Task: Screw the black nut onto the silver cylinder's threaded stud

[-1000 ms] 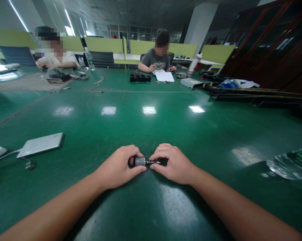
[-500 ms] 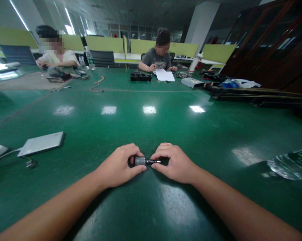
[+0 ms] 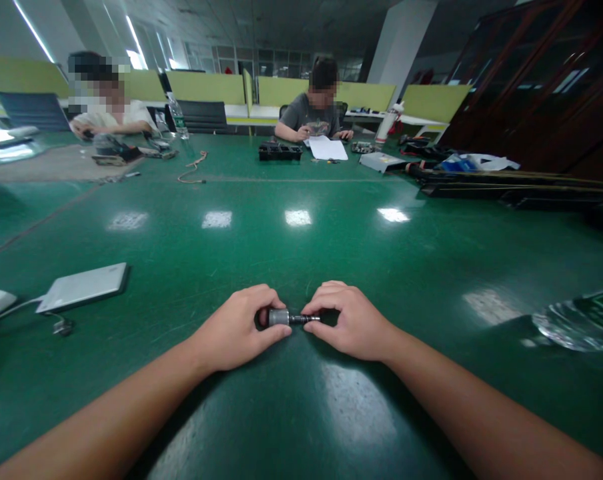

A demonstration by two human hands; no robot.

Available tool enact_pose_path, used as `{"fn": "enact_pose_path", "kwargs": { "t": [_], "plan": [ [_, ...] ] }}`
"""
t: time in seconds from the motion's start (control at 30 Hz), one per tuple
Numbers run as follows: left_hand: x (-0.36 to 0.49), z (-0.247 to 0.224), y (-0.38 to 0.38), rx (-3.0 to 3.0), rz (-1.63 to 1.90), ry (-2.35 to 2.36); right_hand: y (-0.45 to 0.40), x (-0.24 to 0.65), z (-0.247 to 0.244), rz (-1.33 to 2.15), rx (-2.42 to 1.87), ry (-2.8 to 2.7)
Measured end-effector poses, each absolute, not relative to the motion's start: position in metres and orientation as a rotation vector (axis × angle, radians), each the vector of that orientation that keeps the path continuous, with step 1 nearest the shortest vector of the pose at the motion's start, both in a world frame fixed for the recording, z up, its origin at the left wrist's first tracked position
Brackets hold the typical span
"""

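Note:
Between my hands, a small metal cylinder with a thin, dark, banded shaft (image 3: 279, 317) lies level, just above or on the green table (image 3: 281, 253); I cannot tell which. My left hand (image 3: 239, 327) is closed round the thicker grey body, thumb in front and fingers behind. With thumb and fingertips, my right hand (image 3: 354, 323) pinches the narrow shaft near its silvery right end. The shaft points to the right, and its middle shows between the two hands. The left end of the body is partly hidden in my palm.
A white flat box with a cable (image 3: 84, 287) lies to the left, and a clear bottle (image 3: 581, 320) lies at the right edge. Across the table sit two people, with papers (image 3: 327, 148), a black case (image 3: 280, 152) and a grey metal box (image 3: 381, 162) nearby.
Both hands keep their grip on the metal piece. My right hand has shifted up very slightly, and the view has tilted a little.

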State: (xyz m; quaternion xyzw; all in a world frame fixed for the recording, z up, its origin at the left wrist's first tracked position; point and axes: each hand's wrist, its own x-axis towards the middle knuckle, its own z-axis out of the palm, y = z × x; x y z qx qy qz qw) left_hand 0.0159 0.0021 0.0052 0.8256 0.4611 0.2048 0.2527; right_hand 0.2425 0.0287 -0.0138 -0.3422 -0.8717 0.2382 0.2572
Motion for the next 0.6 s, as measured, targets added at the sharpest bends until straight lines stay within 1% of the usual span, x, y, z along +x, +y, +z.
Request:
{"fn": "enact_pose_path", "kwargs": {
  "t": [0.6],
  "plan": [
    [0.015, 0.005, 0.001, 2.228, 0.567, 1.279, 0.037, 0.254, -0.011, 0.605, -0.967, -2.390]
  ]
}}
